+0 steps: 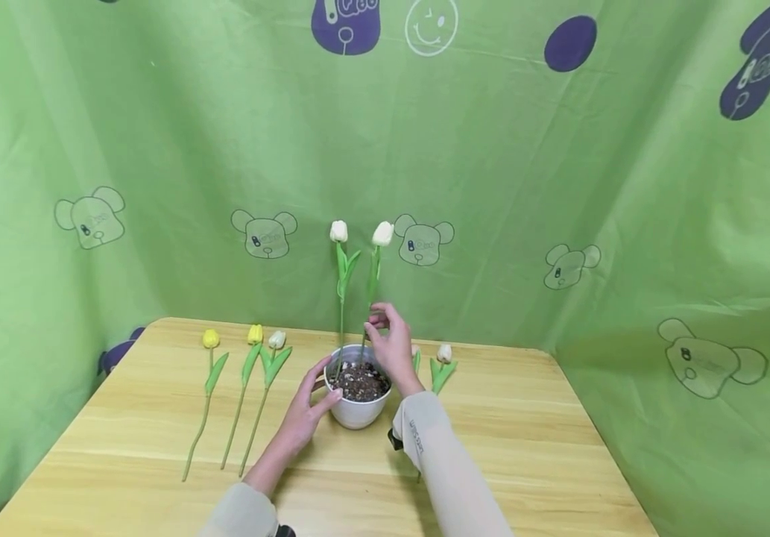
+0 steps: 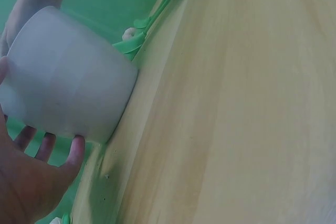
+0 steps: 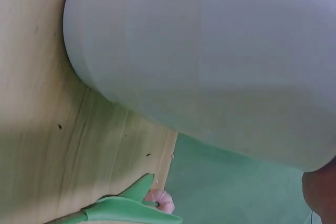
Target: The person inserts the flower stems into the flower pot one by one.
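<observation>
A white pot (image 1: 356, 409) filled with dark soil (image 1: 360, 382) stands mid-table; it also fills the left wrist view (image 2: 63, 95) and the right wrist view (image 3: 210, 61). Two white tulips stand upright in the soil, one on the left (image 1: 338, 232) and one on the right (image 1: 382, 234). My right hand (image 1: 391, 339) pinches the stem of the right tulip just above the soil. My left hand (image 1: 308, 406) cups the pot's left side, fingers curled round the wall (image 2: 47, 148).
Two yellow tulips (image 1: 211, 339) (image 1: 255, 335) and a white one (image 1: 277, 340) lie on the wooden table (image 1: 525, 447) left of the pot. Another white tulip (image 1: 444, 353) lies right of it, behind my right arm. Green cloth (image 1: 626, 186) walls the table on three sides.
</observation>
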Motion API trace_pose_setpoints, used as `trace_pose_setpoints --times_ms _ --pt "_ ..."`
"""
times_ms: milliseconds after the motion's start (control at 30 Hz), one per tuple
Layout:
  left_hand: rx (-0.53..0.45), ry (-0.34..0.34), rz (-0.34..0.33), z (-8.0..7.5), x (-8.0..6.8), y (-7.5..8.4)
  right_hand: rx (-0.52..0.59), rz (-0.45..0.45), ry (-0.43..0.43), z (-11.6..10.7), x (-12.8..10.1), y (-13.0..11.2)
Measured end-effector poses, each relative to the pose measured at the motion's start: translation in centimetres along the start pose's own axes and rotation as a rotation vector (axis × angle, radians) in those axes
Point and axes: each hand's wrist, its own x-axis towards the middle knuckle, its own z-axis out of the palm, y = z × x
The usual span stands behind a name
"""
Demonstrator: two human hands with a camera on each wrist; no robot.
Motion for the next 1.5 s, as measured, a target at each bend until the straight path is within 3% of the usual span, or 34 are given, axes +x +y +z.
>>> trace_pose_setpoints --times_ms 367,900,1500 --pt "0.021 0.000 0.025 0.1 -0.2 -0.2 -0.061 0.010 -0.044 0.3 0.3 0.5" --pt "0.013 0.004 0.006 0.2 -0.3 -0.3 -0.098 0.038 -0.051 0.6 0.0 0.8" --pt "0.029 0.000 0.029 0.0 -0.1 -0.3 -0.052 0.003 -0.028 0.6 0.2 1.3"
